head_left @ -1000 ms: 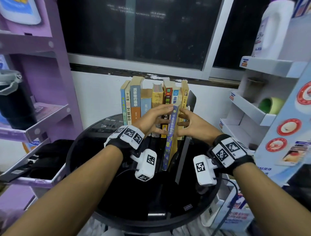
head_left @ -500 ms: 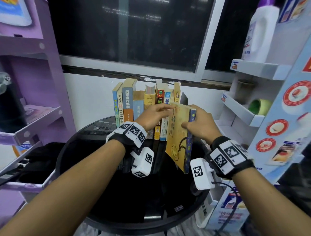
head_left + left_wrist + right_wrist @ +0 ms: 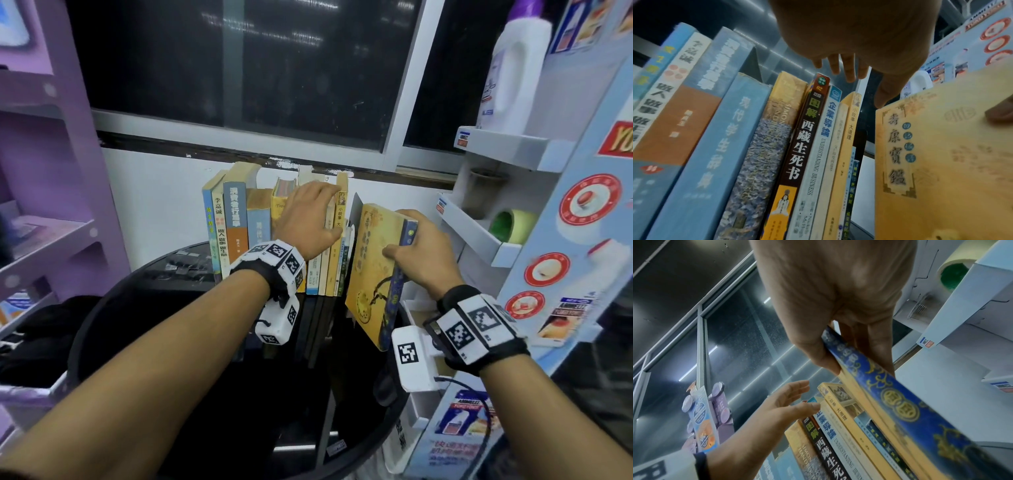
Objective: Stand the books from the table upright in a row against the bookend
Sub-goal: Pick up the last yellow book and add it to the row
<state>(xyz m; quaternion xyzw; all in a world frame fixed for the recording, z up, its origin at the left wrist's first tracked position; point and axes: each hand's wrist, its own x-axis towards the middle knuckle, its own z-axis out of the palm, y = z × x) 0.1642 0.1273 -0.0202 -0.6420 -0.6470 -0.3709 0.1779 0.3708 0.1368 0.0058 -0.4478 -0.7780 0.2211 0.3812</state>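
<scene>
A row of books (image 3: 236, 222) stands upright at the back of the round black table (image 3: 171, 377). At the row's right end a thin dark bookend (image 3: 355, 209) rises. My left hand (image 3: 322, 214) lies with straight fingers on the tops of the right-hand books (image 3: 813, 129), as the right wrist view also shows (image 3: 791, 395). My right hand (image 3: 411, 246) grips a yellow book with a blue spine (image 3: 371, 270), thumb on the cover and fingers behind the spine (image 3: 900, 410). This book is tilted, off the table, just right of the row (image 3: 941, 162).
Purple shelving (image 3: 44, 171) stands to the left, with a black bag (image 3: 44, 335) low beside it. A white display stand (image 3: 496, 154) on the right carries a green tape roll (image 3: 510, 226) and a white bottle (image 3: 513, 68). A dark window runs behind.
The yellow book was upright between both hands, then tipped with its cover towards me. My left hand has left it and gone up onto the tops of the row; my right holds it alone.
</scene>
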